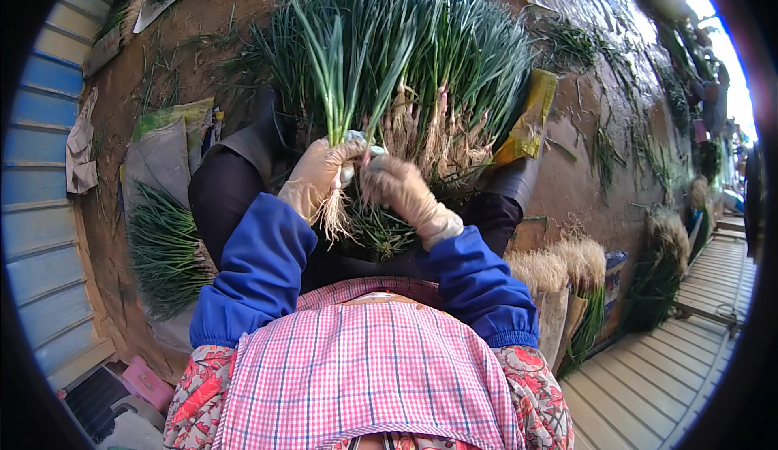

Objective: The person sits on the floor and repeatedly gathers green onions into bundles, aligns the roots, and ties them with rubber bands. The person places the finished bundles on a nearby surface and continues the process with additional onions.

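Note:
My left hand (320, 167), in a pale glove, is closed around a few green onions (333, 97). Their leaves point away from me and their whitish roots (334, 216) hang below the fist. My right hand (401, 192), gloved too and blurred, is at the root end of another green onion (378, 107) just to the right; its fingers appear to pinch the stem base. Beyond both hands a large heap of green onions (450, 43) stands between my legs, with dry brownish roots (440, 134) facing me. Loose leaf trimmings (380, 228) lie beneath my hands.
A bundle of green onions (164, 249) lies on a sheet at left. Bundles with pale roots up (556, 264) stand at right, near a slatted panel (644, 371). A yellow sheet (527, 119) edges the heap. Wet brown ground (583, 164) carries scattered leaves. A pink box (146, 383) sits lower left.

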The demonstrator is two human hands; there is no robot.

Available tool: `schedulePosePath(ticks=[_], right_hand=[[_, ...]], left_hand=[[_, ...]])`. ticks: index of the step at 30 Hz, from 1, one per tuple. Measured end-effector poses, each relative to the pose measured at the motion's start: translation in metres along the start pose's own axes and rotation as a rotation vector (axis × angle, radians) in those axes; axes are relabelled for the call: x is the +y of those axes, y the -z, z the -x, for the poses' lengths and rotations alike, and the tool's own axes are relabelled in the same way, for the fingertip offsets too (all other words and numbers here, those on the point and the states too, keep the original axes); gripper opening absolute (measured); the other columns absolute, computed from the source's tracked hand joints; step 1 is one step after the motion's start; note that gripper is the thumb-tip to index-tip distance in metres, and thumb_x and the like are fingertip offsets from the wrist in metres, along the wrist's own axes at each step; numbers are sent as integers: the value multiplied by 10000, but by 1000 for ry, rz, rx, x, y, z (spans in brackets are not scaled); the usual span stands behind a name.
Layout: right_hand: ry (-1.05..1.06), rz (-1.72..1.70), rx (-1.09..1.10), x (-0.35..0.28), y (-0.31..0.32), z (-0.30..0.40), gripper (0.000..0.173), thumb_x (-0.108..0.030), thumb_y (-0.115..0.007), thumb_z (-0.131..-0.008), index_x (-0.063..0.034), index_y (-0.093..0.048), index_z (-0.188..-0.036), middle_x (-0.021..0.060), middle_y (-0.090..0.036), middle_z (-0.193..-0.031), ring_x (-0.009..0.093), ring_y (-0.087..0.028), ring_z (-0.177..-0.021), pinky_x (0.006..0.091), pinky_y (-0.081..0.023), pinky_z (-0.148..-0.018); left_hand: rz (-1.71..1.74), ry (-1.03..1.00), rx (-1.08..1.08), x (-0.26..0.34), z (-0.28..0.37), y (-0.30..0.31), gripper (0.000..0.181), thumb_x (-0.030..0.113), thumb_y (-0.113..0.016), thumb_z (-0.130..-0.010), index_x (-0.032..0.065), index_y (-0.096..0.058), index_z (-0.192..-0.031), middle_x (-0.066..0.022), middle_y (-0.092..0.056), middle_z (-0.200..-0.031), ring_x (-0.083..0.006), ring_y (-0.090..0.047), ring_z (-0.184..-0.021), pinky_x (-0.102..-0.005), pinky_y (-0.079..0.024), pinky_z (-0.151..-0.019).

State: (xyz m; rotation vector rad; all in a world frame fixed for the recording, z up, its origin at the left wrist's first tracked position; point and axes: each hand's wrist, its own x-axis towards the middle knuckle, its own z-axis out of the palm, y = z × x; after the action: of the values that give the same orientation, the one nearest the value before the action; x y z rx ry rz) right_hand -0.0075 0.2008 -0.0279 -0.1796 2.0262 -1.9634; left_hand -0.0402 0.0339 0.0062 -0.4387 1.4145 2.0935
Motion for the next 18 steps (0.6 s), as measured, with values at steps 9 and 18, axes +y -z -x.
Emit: schedulePosePath(ticks=[9,18], right_hand=[[-472,-583,102,-10,4,-30,266,-279,-485,-851,-37,-594,-840,21,-542,-657,121,-472,-503,229,-377,-465],[-184,-1031,346,-5,-18,-3,222,-208,-486,-817,-12,-584,-780,66,-580,-744,158,-530,-620,262,-429,-584]], left_hand=[[-299,39,13,-10,10,-12,54,35,-615,-793,28,-595,-843,-21,-546,-593,-70,-444,-423,-186,-314,-376],[-105,-4,-108,-9,7,-2,178,43,-580,-805,-31,-573,-966,-63,-573,-672,-98,-515,-493,-187,-378,-412]])
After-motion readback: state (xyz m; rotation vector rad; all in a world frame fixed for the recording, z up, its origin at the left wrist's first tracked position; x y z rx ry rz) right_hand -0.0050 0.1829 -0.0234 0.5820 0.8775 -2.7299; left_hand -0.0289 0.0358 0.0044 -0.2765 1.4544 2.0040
